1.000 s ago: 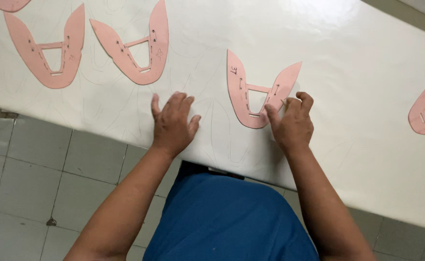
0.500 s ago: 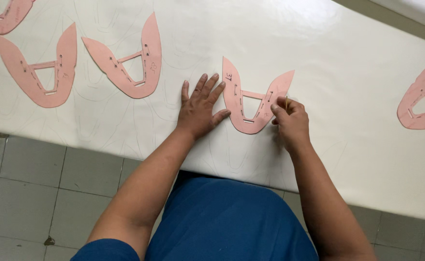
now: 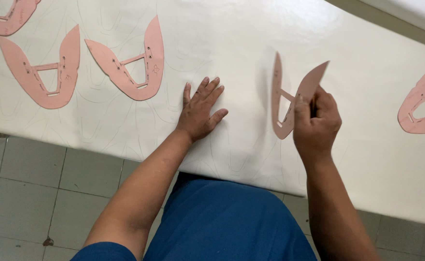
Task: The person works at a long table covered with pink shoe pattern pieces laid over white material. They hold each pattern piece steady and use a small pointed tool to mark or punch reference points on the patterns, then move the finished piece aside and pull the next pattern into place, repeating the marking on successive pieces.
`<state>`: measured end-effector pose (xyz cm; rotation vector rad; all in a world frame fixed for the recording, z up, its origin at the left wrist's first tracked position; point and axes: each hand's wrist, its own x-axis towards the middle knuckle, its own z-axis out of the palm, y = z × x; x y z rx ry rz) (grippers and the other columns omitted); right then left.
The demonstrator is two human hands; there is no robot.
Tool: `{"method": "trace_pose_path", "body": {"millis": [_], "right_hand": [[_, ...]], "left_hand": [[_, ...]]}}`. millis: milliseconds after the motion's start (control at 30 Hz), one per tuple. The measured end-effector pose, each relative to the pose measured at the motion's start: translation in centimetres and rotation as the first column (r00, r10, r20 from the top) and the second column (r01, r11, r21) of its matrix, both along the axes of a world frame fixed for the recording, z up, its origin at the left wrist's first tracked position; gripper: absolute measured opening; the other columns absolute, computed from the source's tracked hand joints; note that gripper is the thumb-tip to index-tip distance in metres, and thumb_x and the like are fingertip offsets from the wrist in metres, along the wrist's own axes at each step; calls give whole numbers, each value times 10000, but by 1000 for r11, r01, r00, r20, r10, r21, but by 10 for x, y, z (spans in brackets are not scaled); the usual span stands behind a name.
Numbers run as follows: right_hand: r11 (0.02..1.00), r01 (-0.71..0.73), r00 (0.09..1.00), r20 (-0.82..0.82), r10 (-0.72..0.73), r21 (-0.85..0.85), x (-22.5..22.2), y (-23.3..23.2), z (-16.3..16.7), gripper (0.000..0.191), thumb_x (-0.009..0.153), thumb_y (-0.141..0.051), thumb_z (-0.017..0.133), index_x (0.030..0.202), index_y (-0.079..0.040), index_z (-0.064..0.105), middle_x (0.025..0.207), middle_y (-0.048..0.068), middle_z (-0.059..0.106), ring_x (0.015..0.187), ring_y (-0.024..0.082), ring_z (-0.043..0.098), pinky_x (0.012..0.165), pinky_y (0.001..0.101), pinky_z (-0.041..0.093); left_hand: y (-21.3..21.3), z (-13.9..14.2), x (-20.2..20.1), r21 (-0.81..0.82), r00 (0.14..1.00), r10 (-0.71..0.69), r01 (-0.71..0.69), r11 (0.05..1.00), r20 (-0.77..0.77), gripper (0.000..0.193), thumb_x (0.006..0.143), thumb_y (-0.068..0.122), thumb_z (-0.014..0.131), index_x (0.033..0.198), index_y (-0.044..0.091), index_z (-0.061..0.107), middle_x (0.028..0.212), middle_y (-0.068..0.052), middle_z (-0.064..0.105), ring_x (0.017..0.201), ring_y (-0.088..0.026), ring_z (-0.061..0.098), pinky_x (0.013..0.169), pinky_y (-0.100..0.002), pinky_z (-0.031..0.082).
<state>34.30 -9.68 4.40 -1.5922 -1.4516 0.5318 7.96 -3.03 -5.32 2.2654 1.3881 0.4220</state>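
Observation:
My right hand (image 3: 316, 123) grips a pink U-shaped pattern piece (image 3: 284, 96) and holds it lifted and tilted above the white sheet (image 3: 251, 43). My left hand (image 3: 200, 111) lies flat on the sheet with fingers spread, holding nothing, to the left of the lifted piece. Faint traced outlines of the same shape cover the sheet around both hands.
Other pink pattern pieces lie flat on the sheet: one (image 3: 130, 65) just left of my left hand, another (image 3: 45, 70) farther left, one (image 3: 7, 17) at the top left corner, one (image 3: 423, 106) at the right edge. Grey tiled floor (image 3: 33, 193) shows below the table edge.
My right hand has picked the pink piece up off the sheet and tilted it on edge. My left hand has come off the piece and now rests flat to its left.

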Motion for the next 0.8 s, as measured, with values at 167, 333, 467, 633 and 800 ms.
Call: {"method": "trace_pose_path", "body": {"millis": [167,333,467,633,800], "right_hand": [[954,-150,977,111,184,-260,-31,-2,-2,596,939,-317,747,1425,-24,565,1173,92,666,779,185,649,718,326,556],[910,69,878,458,139,-409,-7,18,-26,561,902,-263,736,1429,-123,606,1333,130,547,850,255,669,731,398,547],[861,103,910,397,121,-498,5,10,-46,485,911,-296,741,1353,-118,655,1351,91,539,827,222,681,797,372,548],[874,-40,964,211,161,-483,4,-6,-58,308,927,-264,719,1196,-122,763,1267,51,608,893,176,679,815,343,552],[876,-32,974,183,136,-482,16,-3,-61,298,946,-214,708,1226,-120,746,1209,25,663,914,150,680,842,319,552]], "left_hand": [[-1,-4,-6,-29,905,134,-134,991,403,480,951,258,550,1402,101,502,1563,-78,467,1561,-282,352,1327,-562,122],[-8,-3,-3,113,960,104,-137,984,259,381,922,309,684,1227,112,570,1444,-117,506,1497,-313,362,1272,-577,175],[-9,-4,12,270,988,145,-156,950,58,465,886,370,734,1281,162,604,1473,-125,468,1483,-324,321,1194,-645,123],[5,-4,16,211,983,160,-138,968,-91,516,999,331,682,1483,208,555,1588,8,436,1575,-254,277,1266,-619,107],[12,7,4,31,997,-60,61,998,-51,848,803,484,731,1508,149,401,1607,-55,305,1499,-318,125,1151,-659,-41]]}}
